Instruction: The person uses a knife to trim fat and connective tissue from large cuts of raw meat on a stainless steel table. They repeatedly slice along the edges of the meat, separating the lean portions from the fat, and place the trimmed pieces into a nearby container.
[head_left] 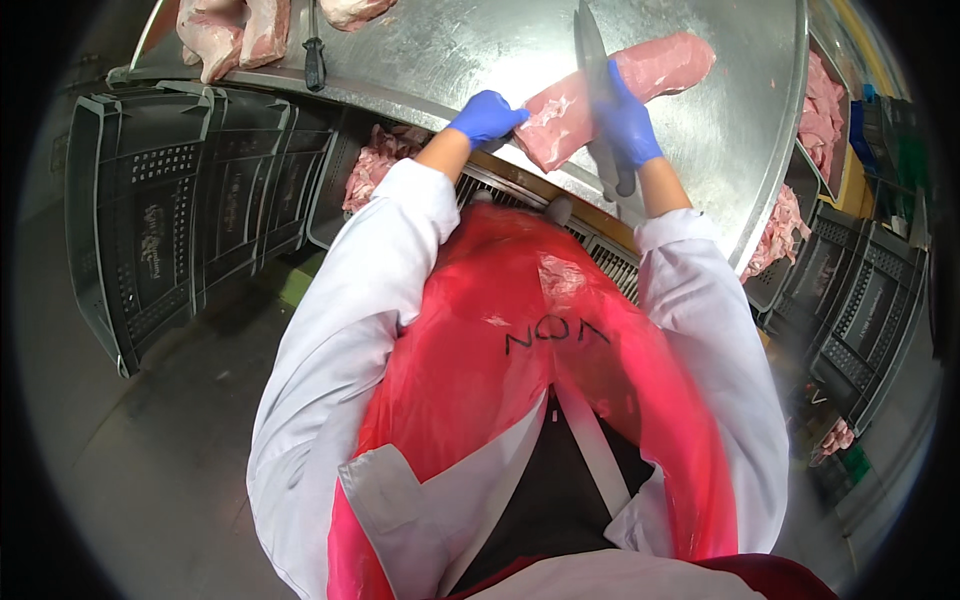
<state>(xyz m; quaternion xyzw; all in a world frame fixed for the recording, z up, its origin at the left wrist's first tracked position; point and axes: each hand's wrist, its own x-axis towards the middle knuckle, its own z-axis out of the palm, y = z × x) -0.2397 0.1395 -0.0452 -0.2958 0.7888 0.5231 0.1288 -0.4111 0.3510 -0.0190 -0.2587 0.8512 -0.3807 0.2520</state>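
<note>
The blue-gloved left hand (pixel 487 115) presses the near end of the long pork loin (pixel 610 90) lying on the steel bench (pixel 480 50), steadying it while the right hand (pixel 628 120), grip clamped around the knife (pixel 592 60), holds the blade upright over the meat.

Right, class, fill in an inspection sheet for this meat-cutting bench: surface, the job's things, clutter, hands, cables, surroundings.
Surface: steel table, shiny, seemingly wet.
Job's things: long pink meat cut lying near the table's front edge; knife blade standing above it.
Clutter: more meat pieces at the far left; dark-handled tool beside them.
Hands: left hand, blue-gloved, touching the cut's near end; right hand, blue-gloved, gripping the knife handle.
Cables: nothing seen.
Surroundings: dark plastic crates at left; crates holding meat trimmings below the table and at right; red apron over a white coat.
</note>
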